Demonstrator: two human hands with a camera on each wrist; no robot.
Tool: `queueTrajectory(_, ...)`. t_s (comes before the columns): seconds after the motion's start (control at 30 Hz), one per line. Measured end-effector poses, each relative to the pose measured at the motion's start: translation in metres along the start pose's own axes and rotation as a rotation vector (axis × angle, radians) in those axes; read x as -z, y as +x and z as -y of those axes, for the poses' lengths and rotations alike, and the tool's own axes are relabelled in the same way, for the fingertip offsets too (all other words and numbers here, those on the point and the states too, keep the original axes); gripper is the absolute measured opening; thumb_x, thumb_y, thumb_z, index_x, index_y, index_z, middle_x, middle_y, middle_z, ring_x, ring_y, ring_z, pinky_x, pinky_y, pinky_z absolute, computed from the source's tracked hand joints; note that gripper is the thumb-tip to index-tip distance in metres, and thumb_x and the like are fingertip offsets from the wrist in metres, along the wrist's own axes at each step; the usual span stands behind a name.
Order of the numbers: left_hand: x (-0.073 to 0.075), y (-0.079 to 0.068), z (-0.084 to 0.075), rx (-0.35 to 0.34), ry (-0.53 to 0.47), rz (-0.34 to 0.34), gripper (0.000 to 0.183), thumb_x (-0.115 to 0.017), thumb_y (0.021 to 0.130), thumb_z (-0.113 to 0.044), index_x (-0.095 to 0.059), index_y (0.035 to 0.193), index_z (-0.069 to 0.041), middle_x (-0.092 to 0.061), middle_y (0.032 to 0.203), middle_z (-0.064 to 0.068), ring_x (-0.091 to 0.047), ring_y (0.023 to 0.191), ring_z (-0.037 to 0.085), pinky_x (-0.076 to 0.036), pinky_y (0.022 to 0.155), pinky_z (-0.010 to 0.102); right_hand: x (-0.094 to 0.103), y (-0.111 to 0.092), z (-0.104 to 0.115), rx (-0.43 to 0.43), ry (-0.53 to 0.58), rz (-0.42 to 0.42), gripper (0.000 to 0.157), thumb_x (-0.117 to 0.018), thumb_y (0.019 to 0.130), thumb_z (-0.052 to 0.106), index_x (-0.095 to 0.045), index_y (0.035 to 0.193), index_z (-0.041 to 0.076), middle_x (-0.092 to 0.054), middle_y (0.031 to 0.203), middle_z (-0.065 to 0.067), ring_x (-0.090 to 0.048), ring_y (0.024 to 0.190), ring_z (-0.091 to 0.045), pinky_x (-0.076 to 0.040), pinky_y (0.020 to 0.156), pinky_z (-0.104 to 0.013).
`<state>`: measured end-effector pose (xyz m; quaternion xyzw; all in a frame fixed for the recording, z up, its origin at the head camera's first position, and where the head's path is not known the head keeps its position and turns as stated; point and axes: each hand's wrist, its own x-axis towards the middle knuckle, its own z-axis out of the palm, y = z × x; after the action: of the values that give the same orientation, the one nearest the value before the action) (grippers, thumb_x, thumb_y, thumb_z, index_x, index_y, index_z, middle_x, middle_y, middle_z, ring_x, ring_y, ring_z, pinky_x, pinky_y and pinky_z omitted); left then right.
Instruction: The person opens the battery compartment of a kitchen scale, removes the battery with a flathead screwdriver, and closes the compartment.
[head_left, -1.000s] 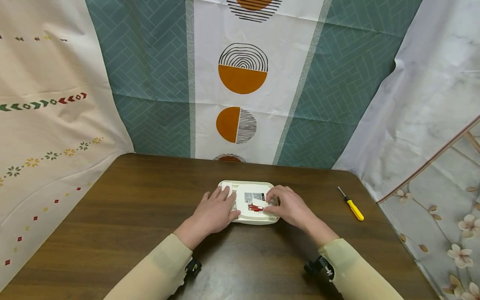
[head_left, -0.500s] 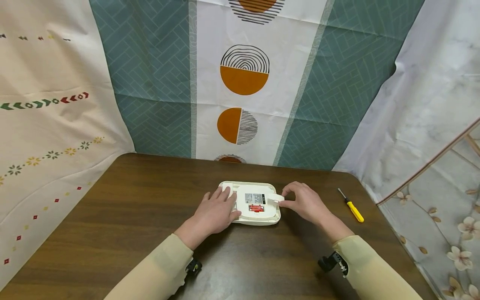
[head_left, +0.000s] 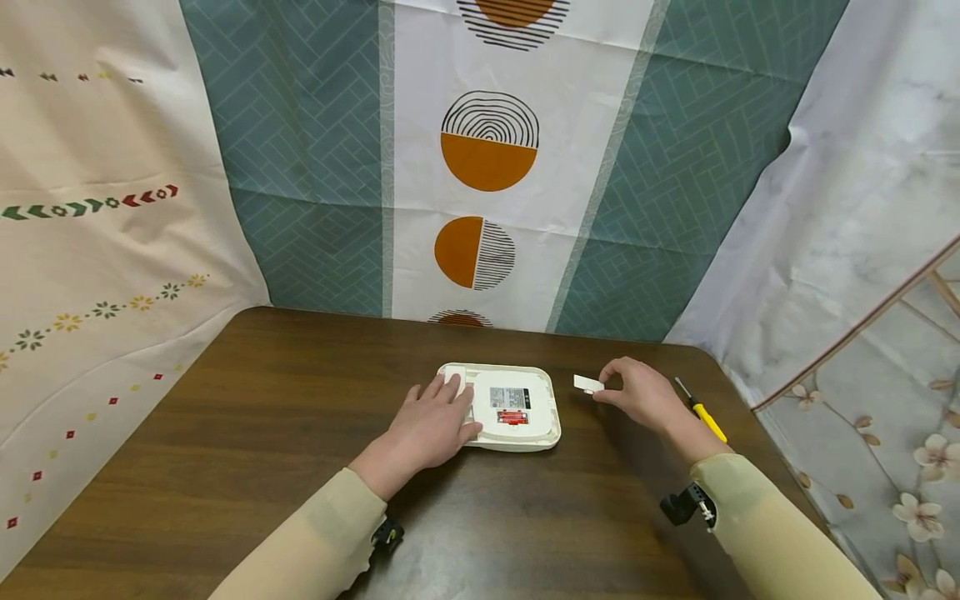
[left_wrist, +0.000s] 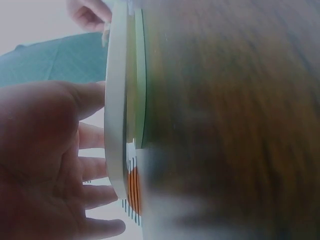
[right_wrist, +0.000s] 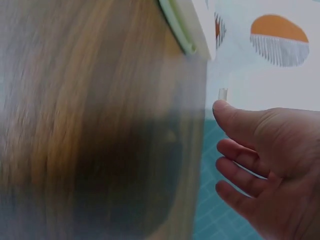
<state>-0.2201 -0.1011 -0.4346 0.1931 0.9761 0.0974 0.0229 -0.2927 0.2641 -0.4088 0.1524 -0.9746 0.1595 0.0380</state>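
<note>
A white, flat, round-cornered device (head_left: pixel 536 429) lies on the table with a printed label facing up. Red batteries (head_left: pixel 513 417) show in its uncovered battery compartment. My left hand (head_left: pixel 431 421) rests on the device's left end with fingers spread and fairly straight; in the left wrist view those fingers reach past the device's edge (left_wrist: pixel 116 100). Right of the device, my right hand (head_left: pixel 641 396) pinches a small white battery cover (head_left: pixel 587 383) between thumb and fingers, over the table. From the right wrist only a sliver of the cover (right_wrist: pixel 223 93) shows above the thumb.
A screwdriver (head_left: pixel 707 417) with a yellow handle lies at the right, partly behind my right hand and wrist. The brown wooden table (head_left: pixel 300 375) ends at the back against hanging patterned cloth (head_left: pixel 315 167).
My right hand has lifted the battery cover off the compartment and carried it right, past the device's edge, uncovering the red batteries. My left hand has stayed in place.
</note>
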Motion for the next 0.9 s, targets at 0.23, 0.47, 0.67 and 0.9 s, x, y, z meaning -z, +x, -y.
queueTrajectory(0.23, -0.002, 0.000, 0.002, 0.004, -0.002, 0.005, 0.070, -0.060, 0.113, -0.051, -0.048, 0.168, -0.009, -0.035, 0.176, 0.019, -0.028, 0.164, 0.043, -0.027, 0.126, 0.069, -0.006, 0.003, -0.013, -0.030, 0.011, 0.060, 0.025, -0.091, 0.094, 0.026, -0.074, 0.103, 0.010, -0.074, 0.109, -0.008, -0.062, 0.085, -0.024, -0.052, 0.079, -0.048)
queueTrajectory(0.47, -0.002, -0.001, 0.001, 0.003, -0.005, 0.004, 0.070, -0.059, 0.113, -0.051, -0.048, 0.168, -0.009, -0.035, 0.176, 0.019, -0.028, 0.164, 0.043, -0.027, 0.126, 0.069, -0.010, 0.009, -0.021, -0.044, 0.016, 0.076, 0.027, -0.091, 0.094, 0.025, -0.073, 0.104, 0.008, -0.075, 0.108, -0.009, -0.066, 0.090, -0.027, -0.053, 0.082, -0.052)
queueTrajectory(0.67, -0.002, -0.001, 0.001, 0.000, 0.000, 0.005, 0.070, -0.058, 0.114, -0.052, -0.047, 0.169, -0.010, -0.034, 0.177, 0.019, -0.027, 0.165, 0.043, -0.027, 0.126, 0.069, -0.014, 0.015, -0.032, -0.070, 0.018, 0.089, 0.024, -0.089, 0.096, 0.023, -0.072, 0.105, 0.008, -0.076, 0.113, -0.013, -0.069, 0.099, -0.032, -0.054, 0.090, -0.055)
queueTrajectory(0.9, -0.001, 0.000, 0.001, 0.003, 0.004, 0.000, 0.070, -0.059, 0.113, -0.052, -0.047, 0.169, -0.010, -0.035, 0.177, 0.018, -0.027, 0.165, 0.042, -0.027, 0.126, 0.069, -0.013, 0.020, -0.038, -0.071, 0.008, 0.099, 0.023, -0.088, 0.096, 0.021, -0.073, 0.103, 0.006, -0.074, 0.106, -0.011, -0.066, 0.092, -0.029, -0.053, 0.086, -0.054)
